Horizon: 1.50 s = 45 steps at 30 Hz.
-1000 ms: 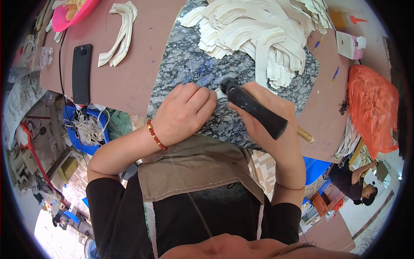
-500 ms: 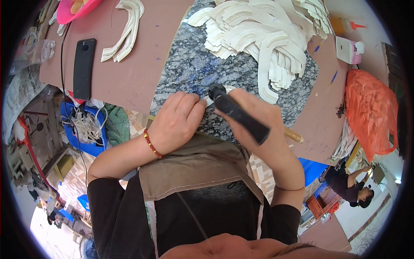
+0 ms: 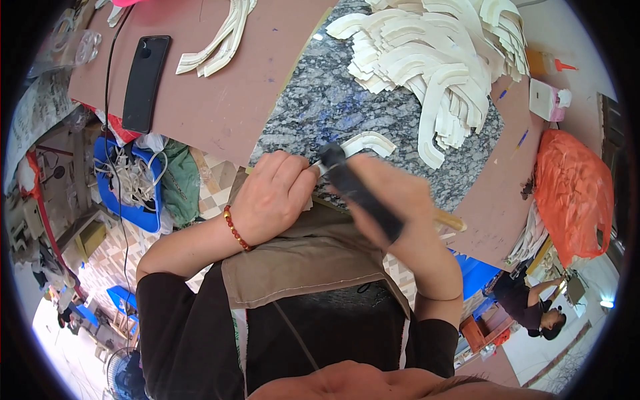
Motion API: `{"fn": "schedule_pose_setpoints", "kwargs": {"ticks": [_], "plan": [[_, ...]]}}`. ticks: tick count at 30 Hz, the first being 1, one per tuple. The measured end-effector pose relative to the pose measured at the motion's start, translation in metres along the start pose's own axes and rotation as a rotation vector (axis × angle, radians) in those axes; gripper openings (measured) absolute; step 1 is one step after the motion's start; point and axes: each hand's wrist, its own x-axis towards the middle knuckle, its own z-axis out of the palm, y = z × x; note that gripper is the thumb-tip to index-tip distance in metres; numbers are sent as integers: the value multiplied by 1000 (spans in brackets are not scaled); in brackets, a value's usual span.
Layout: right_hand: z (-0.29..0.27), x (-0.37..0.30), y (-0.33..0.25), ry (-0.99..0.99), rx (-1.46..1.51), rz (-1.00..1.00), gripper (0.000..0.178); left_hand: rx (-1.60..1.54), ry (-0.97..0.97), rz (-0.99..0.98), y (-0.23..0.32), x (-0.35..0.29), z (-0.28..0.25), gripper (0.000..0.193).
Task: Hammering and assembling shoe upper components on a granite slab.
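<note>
On the speckled granite slab lies a curved cream strip. My left hand pinches its near end at the slab's edge, with the fingers closed together. A hammer with a long black head and a pale wooden handle is gripped in my right hand. One end of its head is over the strip beside my left fingertips; whether it touches cannot be made out. Farther back, a heap of similar cream curved strips overlaps on the slab.
Left on the brown tabletop are a black phone, a cable and a few strips. Right are a tissue box, a bottle, pens and a red plastic bag. A blue bin stands lower left; another person is lower right.
The view has shifted, so the table's things appear farther right. More of the curved strip now shows beyond the hammer, which has moved slightly. Both hands keep their hold.
</note>
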Motion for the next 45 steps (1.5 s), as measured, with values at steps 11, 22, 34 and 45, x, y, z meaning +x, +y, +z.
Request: {"fn": "schedule_pose_setpoints", "kwargs": {"ticks": [11,22,34,45], "plan": [[-39,-20,2,170,-60,239,19,-97,-125,522,-53,92,2,23],[-22,-24,8,158,-135,261,19,-250,-184,516,-66,90,2,27],[-26,-9,7,58,-155,234,21,-73,-278,542,-64,83,-14,34],[-16,10,-7,2,-145,196,20,-106,-228,494,-62,69,-10,39]]}}
